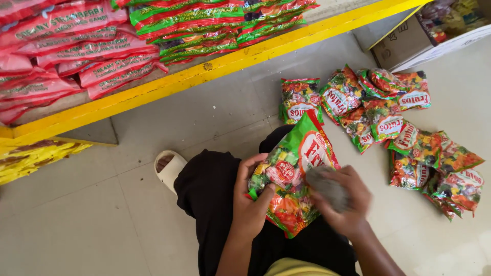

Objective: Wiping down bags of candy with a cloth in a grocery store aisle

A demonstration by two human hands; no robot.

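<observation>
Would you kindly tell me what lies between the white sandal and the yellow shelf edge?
In the head view, only bare pale floor tile lies between the white sandal and the yellow shelf edge.

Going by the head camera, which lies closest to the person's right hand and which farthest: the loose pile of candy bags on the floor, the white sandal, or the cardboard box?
From the right hand:
1. Pile of candy bags, on the floor just right of it.
2. White sandal, left, beyond the knee.
3. Cardboard box, top right corner.
</observation>
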